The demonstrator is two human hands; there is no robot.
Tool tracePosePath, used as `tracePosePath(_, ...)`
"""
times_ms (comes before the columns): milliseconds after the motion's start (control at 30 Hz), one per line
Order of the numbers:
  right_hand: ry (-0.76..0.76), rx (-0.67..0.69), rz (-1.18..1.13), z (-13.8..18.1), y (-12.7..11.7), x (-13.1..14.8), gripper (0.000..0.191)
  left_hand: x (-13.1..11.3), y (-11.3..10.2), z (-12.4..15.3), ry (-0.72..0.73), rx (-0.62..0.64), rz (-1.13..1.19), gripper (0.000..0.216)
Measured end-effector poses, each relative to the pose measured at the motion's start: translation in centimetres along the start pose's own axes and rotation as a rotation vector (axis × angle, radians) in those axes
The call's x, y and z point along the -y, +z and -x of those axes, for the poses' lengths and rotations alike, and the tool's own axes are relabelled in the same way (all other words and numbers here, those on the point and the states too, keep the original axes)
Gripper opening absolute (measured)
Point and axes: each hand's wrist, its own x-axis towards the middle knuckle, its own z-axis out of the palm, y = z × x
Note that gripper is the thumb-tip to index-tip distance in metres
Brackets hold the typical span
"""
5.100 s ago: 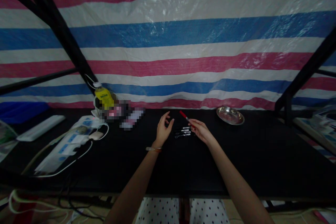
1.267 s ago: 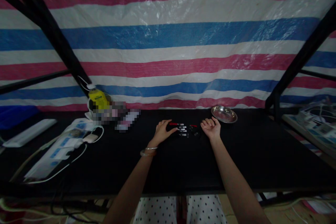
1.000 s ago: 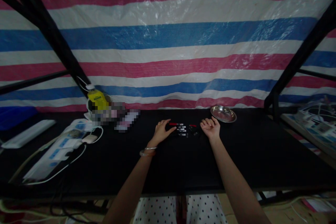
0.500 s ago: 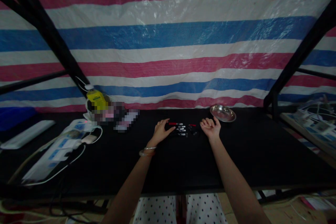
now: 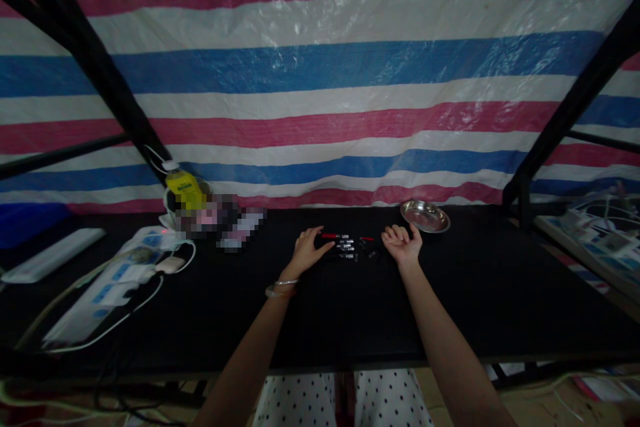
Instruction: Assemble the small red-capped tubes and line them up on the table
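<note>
Several pens (image 5: 345,246) lie in a row on the black table (image 5: 350,307), one of them red (image 5: 331,236), with small loose caps (image 5: 371,253) just to their right. My left hand (image 5: 307,250) rests palm down at the left ends of the pens, fingers spread and touching them. My right hand (image 5: 403,243) lies palm up to the right of the pens, fingers loosely curled, with nothing in it.
A steel dish (image 5: 425,215) sits behind my right hand. At the left are a yellow bottle (image 5: 186,189), a white power strip with cables (image 5: 107,283) and a white bar (image 5: 50,255). Black frame posts stand at both sides before a striped tarp.
Five seconds ago my right hand held a red pen raised and my left hand was lifted; now the pen lies with the others. Over the last second both hands stay still.
</note>
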Motion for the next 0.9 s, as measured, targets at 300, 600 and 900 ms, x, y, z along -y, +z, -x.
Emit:
tracePosePath(300,0.045,0.018,-0.096,-0.04,-0.10,-0.01,0.053,0.03,0.08,-0.02,0.014,-0.013,-0.020,0.054)
tracePosePath(600,0.030,-0.002,-0.008,-0.20,-0.22,-0.06,0.053,0.31,0.21,-0.04,0.025,-0.008,-0.040,0.054)
tracePosePath(900,0.032,0.038,-0.043,-0.12,-0.12,-0.02,0.052,0.27,0.14,-0.01,0.039,-0.021,-0.039,0.052)
